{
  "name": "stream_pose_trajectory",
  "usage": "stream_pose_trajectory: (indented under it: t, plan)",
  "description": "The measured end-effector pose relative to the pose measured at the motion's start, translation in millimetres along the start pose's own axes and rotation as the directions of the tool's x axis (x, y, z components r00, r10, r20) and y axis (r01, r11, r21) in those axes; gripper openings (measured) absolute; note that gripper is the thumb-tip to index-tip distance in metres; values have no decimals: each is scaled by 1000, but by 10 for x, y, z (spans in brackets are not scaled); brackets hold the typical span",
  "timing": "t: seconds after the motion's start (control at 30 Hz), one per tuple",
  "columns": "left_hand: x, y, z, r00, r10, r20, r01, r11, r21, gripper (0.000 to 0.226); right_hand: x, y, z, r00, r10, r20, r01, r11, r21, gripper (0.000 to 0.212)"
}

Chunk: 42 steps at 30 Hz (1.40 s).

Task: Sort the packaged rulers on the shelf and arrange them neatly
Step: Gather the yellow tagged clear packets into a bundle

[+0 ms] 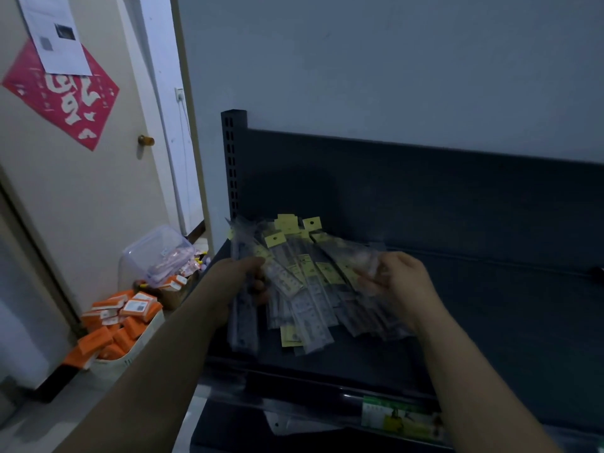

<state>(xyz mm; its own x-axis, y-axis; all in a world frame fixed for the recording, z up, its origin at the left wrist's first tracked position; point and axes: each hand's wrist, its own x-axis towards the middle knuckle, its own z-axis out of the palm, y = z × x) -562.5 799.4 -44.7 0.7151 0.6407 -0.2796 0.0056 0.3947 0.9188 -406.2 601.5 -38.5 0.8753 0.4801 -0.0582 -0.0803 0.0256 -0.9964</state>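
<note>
In front of you a grey wall (392, 60) rises behind a dark shelf (523, 322), with a slotted post (232, 165) at the shelf's left end. To your left is a cream door (81, 207) with a brass knob (146, 140). A red paper (65, 96) hangs cornerwise on it, and a white sheet (54, 34) overlaps its top. On the pale floor (39, 420) beside the door you see a bin (114, 367) heaped with orange boxes (108, 338) and a clear tub (157, 250) behind it. The light is dim.

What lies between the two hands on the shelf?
In the head view, fanned packaged rulers with yellow tags lie between the left hand and right hand, on the dark shelf.
</note>
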Motion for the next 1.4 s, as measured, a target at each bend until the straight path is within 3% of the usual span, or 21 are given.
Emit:
stream_pose_trajectory:
  t: [0.1,0.27,0.33,0.43,0.5,0.63,0.73,0.83,1.03,1.17,1.27,1.4]
  plan:
    - [0,-5,-22,1000,-20,-24,21,1000,14,11,-40,-42,-25,996,48,71,-63,971,232,25]
    - [-42,-6,9,1000,5,-18,-5,1000,-22,10,-68,-60,-71,989,40,142,-93,919,384,20]
    - [-98,27,61,998,56,41,-57,998,9,9,-76,-92,-85,986,36,166,-103,905,414,13]
    - [-181,127,198,986,121,117,-135,983,122,23,-111,-228,-101,983,19,182,-96,902,420,26]
    - [-222,198,320,973,154,170,-182,969,164,25,-162,-368,-121,979,-6,205,-84,901,425,24]
    - [-286,273,541,942,141,305,-170,983,73,28,-259,-638,-138,961,-87,263,-47,885,463,15]
    - [-284,262,662,910,115,398,-161,983,84,30,-309,-769,-108,920,-112,375,-104,853,512,20]
    - [-297,209,773,887,81,455,-168,974,154,37,-333,-820,-37,929,-61,366,-168,809,563,23]
    - [-376,105,941,891,69,448,-157,974,161,6,-321,-667,56,937,0,348,-223,768,600,25]
    - [-354,68,947,936,27,350,-93,980,176,17,-318,-553,50,943,41,330,-209,847,490,30]
    - [-273,45,903,956,-15,292,-24,991,129,20,-312,-472,55,967,20,256,-72,978,194,18]
    - [-257,32,908,960,-13,280,-10,997,82,26,-381,-379,129,944,35,328,-8,996,-83,15]
